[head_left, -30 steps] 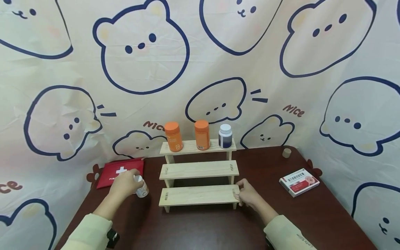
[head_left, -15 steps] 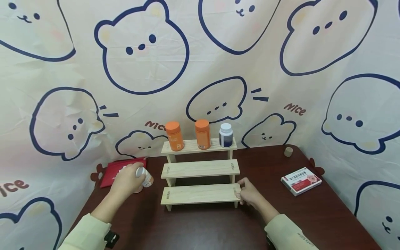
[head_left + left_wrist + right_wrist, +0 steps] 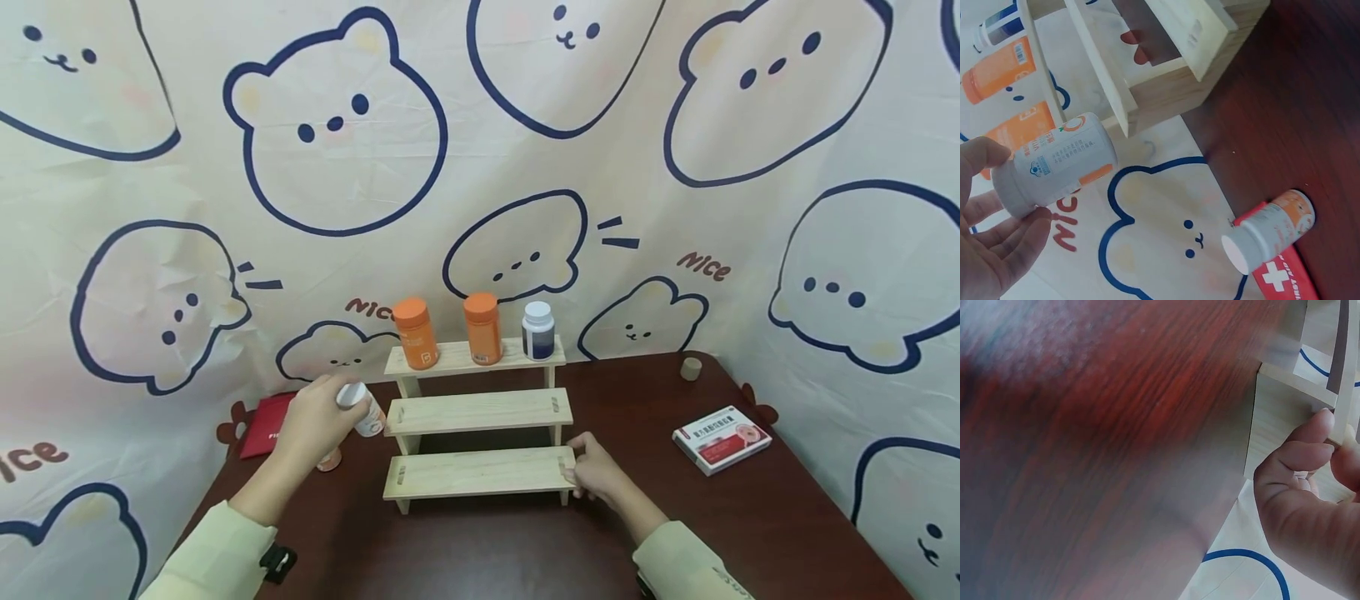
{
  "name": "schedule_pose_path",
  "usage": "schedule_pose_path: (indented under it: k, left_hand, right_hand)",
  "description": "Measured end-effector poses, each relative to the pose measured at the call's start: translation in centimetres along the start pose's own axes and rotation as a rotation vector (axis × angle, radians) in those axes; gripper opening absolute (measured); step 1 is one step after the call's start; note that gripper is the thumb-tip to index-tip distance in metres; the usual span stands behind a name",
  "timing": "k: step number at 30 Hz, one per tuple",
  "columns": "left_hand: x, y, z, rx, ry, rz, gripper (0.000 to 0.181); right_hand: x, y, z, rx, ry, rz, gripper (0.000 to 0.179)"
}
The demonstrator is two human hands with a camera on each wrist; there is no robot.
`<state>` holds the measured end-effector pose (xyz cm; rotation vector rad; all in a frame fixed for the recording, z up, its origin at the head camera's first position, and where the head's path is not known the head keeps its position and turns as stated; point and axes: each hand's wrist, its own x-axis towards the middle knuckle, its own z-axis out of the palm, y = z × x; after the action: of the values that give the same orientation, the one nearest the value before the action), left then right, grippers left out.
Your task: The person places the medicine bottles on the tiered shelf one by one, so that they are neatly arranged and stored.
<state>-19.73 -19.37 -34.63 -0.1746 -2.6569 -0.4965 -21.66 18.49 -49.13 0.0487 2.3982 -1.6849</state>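
A white pill bottle with an orange-printed label (image 3: 1066,162) is held by its cap in my left hand (image 3: 317,421), thumb on one side and fingers on the other. The bottle is tilted in the air, just left of a three-tier wooden shelf (image 3: 480,473). My right hand (image 3: 596,471) pinches the right end of the lowest tier, as the right wrist view also shows. Below my left hand a second white bottle (image 3: 1272,231) stands on the table, mostly hidden by the hand in the head view. Two orange bottles (image 3: 482,329) and a white-capped dark-blue bottle (image 3: 538,332) stand on the top tier.
A red first aid pouch (image 3: 262,427) lies at the back left, partly behind my left arm. A white and red medicine box (image 3: 722,440) lies on the right of the dark table (image 3: 495,554). Behind it sits a small round peg (image 3: 691,368). A printed cloth hangs behind.
My left hand has lifted the pill bottle and carried it right, toward the shelf, uncovering the second bottle's base. My right hand has stayed at the lowest tier.
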Motion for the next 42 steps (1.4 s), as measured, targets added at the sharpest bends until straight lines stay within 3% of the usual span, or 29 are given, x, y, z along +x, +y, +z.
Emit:
schedule_pose_path:
  k: [10,16,22,30,42]
  left_hand:
    - [1.3,2.0,1.6,-0.055,-0.056,-0.014,0.041]
    - [1.9,2.7,2.7,-0.044,-0.066,0.016,0.04]
    - [2.3,3.1,3.6,-0.054,-0.118,-0.001,0.04]
    - [2.6,3.4,4.2,-0.068,-0.157,-0.024,0.042]
    - [3.2,4.3,4.6,-0.099,-0.171,-0.009,0.039]
  right_hand:
    - [0.4,0.1,0.1,-0.01,0.0,-0.001,0.046]
    - [0.3,0.2,0.3,-0.006,-0.014,-0.009,0.044]
    - [0.0,0.1,0.4,-0.008,-0.015,-0.006,0.044]
    - [0.1,0.3,0.5,0.0,-0.024,-0.002,0.042]
    - [0.4,0.7,0.1,0.002,-0.015,-0.002,0.043]
